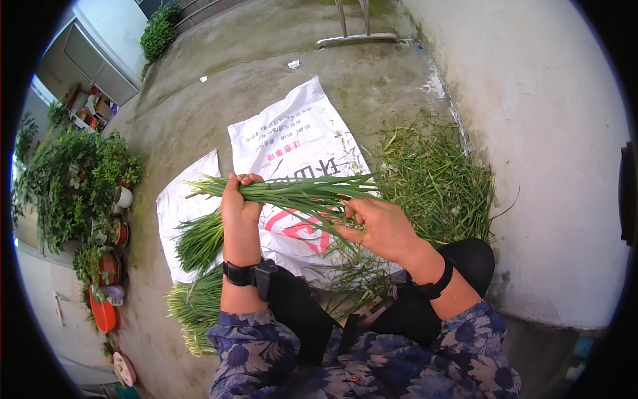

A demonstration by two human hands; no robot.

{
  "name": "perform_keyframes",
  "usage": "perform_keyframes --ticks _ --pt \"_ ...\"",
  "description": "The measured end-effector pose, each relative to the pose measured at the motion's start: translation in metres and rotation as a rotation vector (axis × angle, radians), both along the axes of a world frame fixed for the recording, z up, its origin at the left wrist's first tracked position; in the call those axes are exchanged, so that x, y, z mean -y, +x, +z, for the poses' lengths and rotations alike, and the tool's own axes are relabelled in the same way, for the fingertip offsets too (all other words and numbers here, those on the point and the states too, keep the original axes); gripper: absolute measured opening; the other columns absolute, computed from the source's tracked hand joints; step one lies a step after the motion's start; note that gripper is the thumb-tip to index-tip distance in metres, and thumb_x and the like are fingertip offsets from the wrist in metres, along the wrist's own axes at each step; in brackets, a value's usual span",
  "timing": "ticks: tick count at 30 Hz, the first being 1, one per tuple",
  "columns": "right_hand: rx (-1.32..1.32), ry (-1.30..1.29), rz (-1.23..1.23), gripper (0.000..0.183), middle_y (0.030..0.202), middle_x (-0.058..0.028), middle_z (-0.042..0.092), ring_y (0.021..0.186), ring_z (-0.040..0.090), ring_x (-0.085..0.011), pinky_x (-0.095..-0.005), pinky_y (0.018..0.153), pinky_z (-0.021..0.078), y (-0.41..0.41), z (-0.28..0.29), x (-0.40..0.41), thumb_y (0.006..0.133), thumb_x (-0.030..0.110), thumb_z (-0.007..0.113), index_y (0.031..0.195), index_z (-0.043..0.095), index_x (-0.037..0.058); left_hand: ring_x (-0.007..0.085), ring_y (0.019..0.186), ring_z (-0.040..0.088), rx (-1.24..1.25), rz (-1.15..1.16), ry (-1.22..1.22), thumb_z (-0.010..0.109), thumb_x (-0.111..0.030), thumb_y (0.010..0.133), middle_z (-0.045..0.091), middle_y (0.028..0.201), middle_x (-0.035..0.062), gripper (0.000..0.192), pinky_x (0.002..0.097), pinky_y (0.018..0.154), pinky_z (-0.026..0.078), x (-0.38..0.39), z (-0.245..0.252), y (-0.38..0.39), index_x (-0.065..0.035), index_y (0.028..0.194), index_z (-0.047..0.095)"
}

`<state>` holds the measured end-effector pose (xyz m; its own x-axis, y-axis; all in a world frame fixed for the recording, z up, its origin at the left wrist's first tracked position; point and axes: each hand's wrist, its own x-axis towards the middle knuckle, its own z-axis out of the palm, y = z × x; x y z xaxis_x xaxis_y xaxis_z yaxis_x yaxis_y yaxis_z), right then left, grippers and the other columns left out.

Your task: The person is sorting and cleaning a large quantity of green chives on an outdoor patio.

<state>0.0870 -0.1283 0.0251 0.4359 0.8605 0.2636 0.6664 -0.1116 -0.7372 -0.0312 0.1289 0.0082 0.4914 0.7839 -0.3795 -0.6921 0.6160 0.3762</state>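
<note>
My left hand (241, 198) is wrapped around a bunch of long green leaves, likely garlic chives (299, 188), near their pale stem ends. The bunch lies sideways above a white woven sack (279, 132), leaf tips pointing right. At the drooping tips, my right hand (384, 228) has thumb and fingers around some leaves; their exact contact is partly hidden. Below my left hand, a pile of chives (202, 242) rests on a white sack piece (187, 199). More bundled chives (197, 304) lie nearer me, beside my left forearm.
A heap of loose green and yellowed trimmings (433, 184) lies between the sack and the white wall (538, 149) on the right. Potted plants (75, 184) and a red basin (102, 309) line the left. A metal stand (356, 37) rises from the concrete floor ahead.
</note>
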Motion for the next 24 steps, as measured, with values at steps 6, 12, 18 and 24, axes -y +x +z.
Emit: perform_keyframes --ticks 6,12,18,24 --pt "0.168 0.064 -0.071 0.016 0.073 -0.01 0.057 0.067 0.058 -0.0294 -0.0381 0.059 0.0474 0.0 -0.01 -0.002 0.084 0.02 0.06 0.087 0.053 0.005 0.0145 0.058 0.041 -0.004 0.01 0.006 0.037 -0.02 0.098 0.04 0.067 0.0033 0.029 0.0325 0.065 0.048 0.003 0.003 0.001 -0.0032 0.075 0.039" --pt "0.185 0.165 -0.038 0.012 0.069 -0.0125 0.053 0.062 0.054 -0.031 -0.0372 0.055 0.0451 -0.001 -0.01 -0.002 0.088 0.015 0.054 0.084 0.05 0.0044 0.0132 0.057 0.039 -0.005 -0.013 0.017 0.038 -0.02 0.098 0.039 0.066 0.0025 0.028 0.029 0.059 0.045 0.005 0.003 0.002 -0.0039 0.075 0.038" --pt "-0.885 0.541 -0.023 0.033 0.061 0.0043 0.034 0.052 0.028 -0.0033 -0.0218 0.045 0.0239 0.006 0.0 0.008 0.099 0.026 0.039 0.071 0.04 0.0078 0.0114 0.055 0.034 0.092 0.071 -0.084 0.034 -0.019 0.098 0.036 0.066 0.0019 0.026 0.0259 0.052 0.04 -0.021 -0.006 -0.016 -0.0054 0.076 0.036" --pt "-0.014 0.444 -0.503 0.026 0.059 0.0 0.042 0.052 0.04 -0.0089 -0.026 0.047 0.0324 0.07 0.003 0.029 0.093 0.021 0.052 0.074 0.049 0.0052 0.0123 0.055 0.034 0.08 0.07 -0.076 0.033 -0.02 0.099 0.036 0.066 0.0026 0.028 0.0263 0.053 0.04 -0.028 -0.018 -0.018 -0.005 0.076 0.035"
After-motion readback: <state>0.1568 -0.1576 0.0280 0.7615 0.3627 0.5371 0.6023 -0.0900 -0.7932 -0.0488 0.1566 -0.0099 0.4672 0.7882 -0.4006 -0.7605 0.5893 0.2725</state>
